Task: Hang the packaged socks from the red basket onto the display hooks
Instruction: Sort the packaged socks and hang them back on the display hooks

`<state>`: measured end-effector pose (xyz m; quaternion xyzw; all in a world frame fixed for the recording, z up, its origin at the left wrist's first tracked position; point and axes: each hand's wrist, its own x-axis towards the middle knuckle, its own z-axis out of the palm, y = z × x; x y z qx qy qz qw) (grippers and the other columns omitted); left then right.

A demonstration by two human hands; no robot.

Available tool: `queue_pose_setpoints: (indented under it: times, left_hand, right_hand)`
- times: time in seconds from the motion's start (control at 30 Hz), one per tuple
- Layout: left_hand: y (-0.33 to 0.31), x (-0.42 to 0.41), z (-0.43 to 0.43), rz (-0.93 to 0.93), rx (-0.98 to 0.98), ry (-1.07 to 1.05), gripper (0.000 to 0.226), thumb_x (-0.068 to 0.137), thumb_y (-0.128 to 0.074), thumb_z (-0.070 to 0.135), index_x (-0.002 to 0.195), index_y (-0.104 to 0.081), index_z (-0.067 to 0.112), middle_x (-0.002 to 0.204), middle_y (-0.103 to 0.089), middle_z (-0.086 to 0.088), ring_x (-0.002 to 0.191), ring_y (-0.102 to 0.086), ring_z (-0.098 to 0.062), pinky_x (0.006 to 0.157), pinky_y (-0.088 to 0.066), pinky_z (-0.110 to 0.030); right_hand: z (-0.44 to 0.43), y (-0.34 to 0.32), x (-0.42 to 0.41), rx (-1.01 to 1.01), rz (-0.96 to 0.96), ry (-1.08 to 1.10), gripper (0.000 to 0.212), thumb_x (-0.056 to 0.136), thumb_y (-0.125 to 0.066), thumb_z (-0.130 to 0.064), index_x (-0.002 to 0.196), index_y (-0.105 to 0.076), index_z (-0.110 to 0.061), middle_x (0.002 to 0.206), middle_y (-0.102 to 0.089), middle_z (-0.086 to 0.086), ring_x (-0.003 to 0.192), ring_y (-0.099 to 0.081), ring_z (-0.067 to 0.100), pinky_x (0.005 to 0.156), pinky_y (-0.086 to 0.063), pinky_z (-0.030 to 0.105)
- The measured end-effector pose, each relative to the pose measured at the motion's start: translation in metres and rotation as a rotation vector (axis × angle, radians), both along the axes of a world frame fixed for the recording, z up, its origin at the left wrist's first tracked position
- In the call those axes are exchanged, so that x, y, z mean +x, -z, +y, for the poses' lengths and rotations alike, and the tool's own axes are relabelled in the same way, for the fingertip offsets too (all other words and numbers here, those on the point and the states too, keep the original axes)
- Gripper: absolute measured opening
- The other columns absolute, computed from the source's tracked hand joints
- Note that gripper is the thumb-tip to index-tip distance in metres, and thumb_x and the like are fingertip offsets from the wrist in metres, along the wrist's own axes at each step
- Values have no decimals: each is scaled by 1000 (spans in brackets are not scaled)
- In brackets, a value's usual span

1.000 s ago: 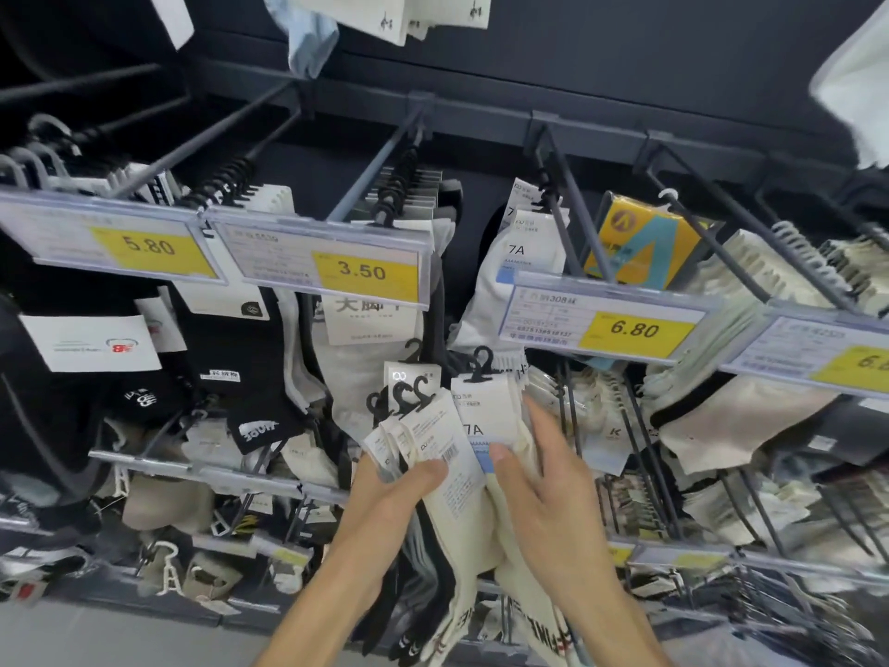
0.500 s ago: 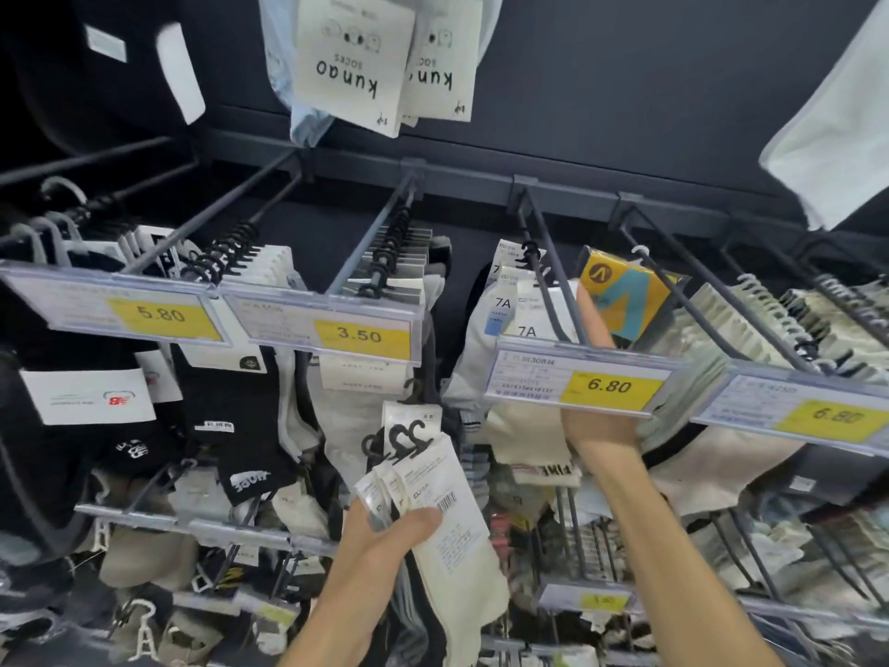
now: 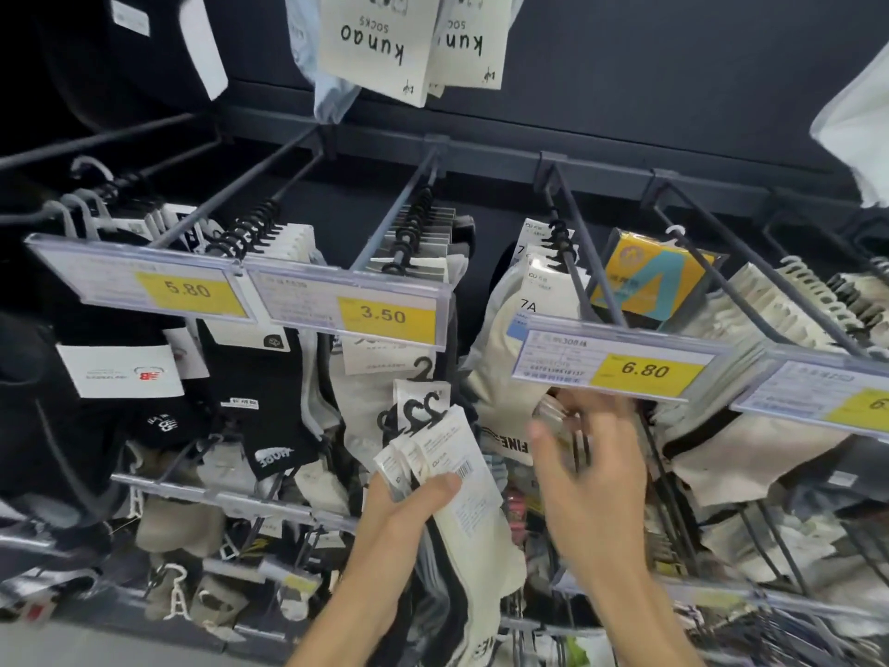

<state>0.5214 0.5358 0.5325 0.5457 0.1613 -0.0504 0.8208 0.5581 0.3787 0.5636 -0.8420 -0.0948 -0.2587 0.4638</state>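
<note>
At lower centre of frame, left hand [image 3: 409,505] grips a fan of packaged socks [image 3: 450,454], not yet hung. Right hand [image 3: 594,466], blurred, fingers spread, apparently empty, under 6.80 price tag [image 3: 620,370]. Display hooks [image 3: 584,281] already loaded; basket unseen. Judged: partway.

Left hand [image 3: 409,510] curled, right hand [image 3: 589,466] splayed.

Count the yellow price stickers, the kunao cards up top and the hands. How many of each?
Yellow price stickers: 4 (one is cut off at the right edge)
Kunao cards: 2
Hands: 2, the left hand holding sock packs, and the right hand
Total: 8
</note>
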Motion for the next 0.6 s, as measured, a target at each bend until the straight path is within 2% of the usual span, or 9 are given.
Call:
queue_pose_setpoints:
  times: [0.07,0.13,0.17,0.23,0.3,0.4,0.47,0.53,0.6]
  left_hand:
    - [-3,0,-4,-24,6,0,45,52,-78,44,95,-70,33,78,-75,25,70,-69,11,63,-49,-15]
    - [-2,0,-7,-22,6,31,52,44,-81,55,89,-72,30,67,-73,24,61,-66,13,61,-50,-13]
    - [0,0,-7,-16,9,55,61,42,-84,62,92,-72,30,71,-74,22,65,-67,12,65,-51,-14]
    - [7,2,-6,-27,11,118,74,41,-83,73,103,-74,36,95,-77,19,90,-70,6,84,-50,-24]
    - [9,2,-5,-28,10,152,82,37,-81,79,108,-74,39,109,-76,14,102,-69,0,90,-50,-28]
    - [6,0,-7,-88,10,204,47,57,-83,64,101,-74,50,108,-76,19,100,-70,3,80,-55,-17]
    - [7,1,-11,-107,-2,248,58,61,-85,61,114,-70,44,118,-74,11,109,-69,-6,93,-54,-30]
    - [9,1,-14,-121,-5,252,65,60,-87,59,119,-68,39,120,-74,9,112,-68,-8,100,-51,-35]
    - [4,1,-16,-171,17,280,44,72,-82,45,115,-71,40,118,-75,9,111,-69,-7,91,-56,-23]
  right_hand:
    - [12,17,-36,-110,151,-192,38,87,-63,-51,124,-52,-49,132,-46,-25,123,-51,9,91,-48,28]
    - [18,30,-51,-145,252,-230,53,79,-65,-59,129,-48,-52,139,-40,-27,134,-43,7,98,-47,35]
    - [18,31,-52,-120,278,-222,55,77,-66,-57,129,-49,-52,140,-41,-28,136,-41,6,101,-46,36]
    - [11,28,-48,0,317,-237,49,77,-70,-50,124,-54,-52,136,-46,-28,132,-45,4,100,-46,34]
    - [1,26,-47,112,348,-252,44,82,-73,-38,121,-58,-51,132,-51,-24,126,-50,3,96,-48,32]
    - [-10,31,-48,208,353,-207,37,91,-69,-22,118,-62,-47,122,-63,-19,112,-60,3,88,-55,33]
    - [-14,33,-49,238,358,-173,37,91,-69,-20,116,-63,-47,116,-67,-19,109,-63,3,86,-56,32]
    - [-15,35,-51,200,376,-184,39,85,-70,-41,122,-60,-49,121,-65,-23,113,-61,0,88,-55,24]
    - [-15,36,-52,125,403,-187,52,79,-67,-57,129,-54,-51,128,-60,-27,115,-58,-5,88,-52,15]
